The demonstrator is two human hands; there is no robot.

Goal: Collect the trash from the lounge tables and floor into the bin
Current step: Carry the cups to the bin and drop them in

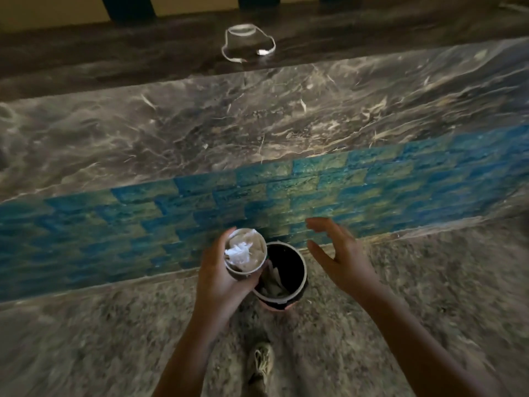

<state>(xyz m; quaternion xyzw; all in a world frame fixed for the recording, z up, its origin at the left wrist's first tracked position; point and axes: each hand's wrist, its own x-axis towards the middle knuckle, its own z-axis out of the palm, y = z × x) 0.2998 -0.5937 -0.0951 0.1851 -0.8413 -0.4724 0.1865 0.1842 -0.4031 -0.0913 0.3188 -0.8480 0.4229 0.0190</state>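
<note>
The person stands close to a dark marble counter with a blue tiled front. The bin stands on the floor directly at the foot of these tiles. It is a dark round bin with a pale rim, and some light scraps already lie inside. The left hand has its fingers wrapped around a paper cup, which carries a crumpled white tissue. The cup is above the left edge of the bin. It seems nearly upright, with its mouth towards the ceiling, so its long axis runs almost parallel to the bin's. The opening lies to the right of the cup and below it, so I think a short move to the right and a release would be enough. The right hand hovers at the other side of the bin, a little apart from it. Its fingers are spread wide and hold nothing. There is free floor on the right and behind, near the shoe, but the tiled front closes the far side. A clear plastic cup waits on the upper ledge, well apart from both hands.
</note>
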